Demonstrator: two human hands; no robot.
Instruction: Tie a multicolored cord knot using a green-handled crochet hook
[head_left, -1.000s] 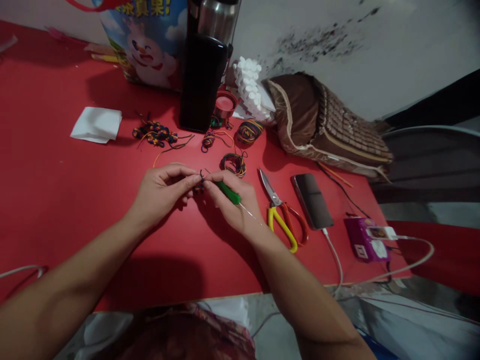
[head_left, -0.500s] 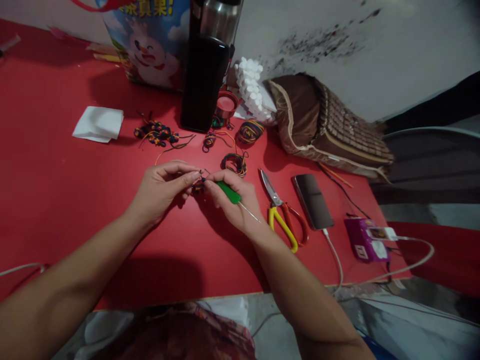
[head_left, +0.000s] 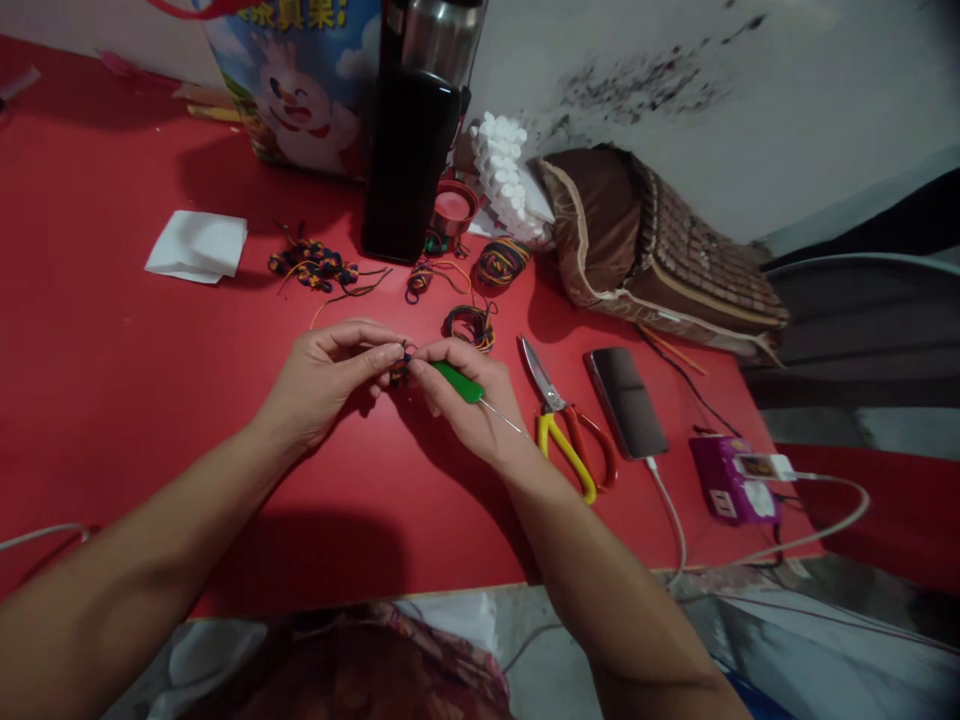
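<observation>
Between my fingertips is a small knotted cord piece [head_left: 400, 373], dark with orange strands. My left hand [head_left: 341, 375] pinches it from the left, thumb against forefinger. From the other side, the thumb and forefinger of my right hand [head_left: 461, 395] close on the same piece. A green-handled awl [head_left: 459, 382] is also tucked in my right hand, its thin metal shaft pointing back toward the wrist. Just beyond my hands lie a coil of cord [head_left: 469, 328] and a wound cord bundle [head_left: 502, 262]. Several finished-looking knots [head_left: 313, 266] sit in a pile farther left.
Right of my hands lie scissors [head_left: 559, 420], a phone [head_left: 626, 402] on a charging cable and a purple box [head_left: 731, 480] with a plug. Behind stand a black bottle [head_left: 409, 160], a printed bag [head_left: 307, 90] and a brown cushion-like item [head_left: 660, 240]. White paper [head_left: 199, 246] lies left.
The knotted piece and my left fingertips have shifted very slightly to the right. Both hands keep their pinch, and the awl stays in my right hand.
</observation>
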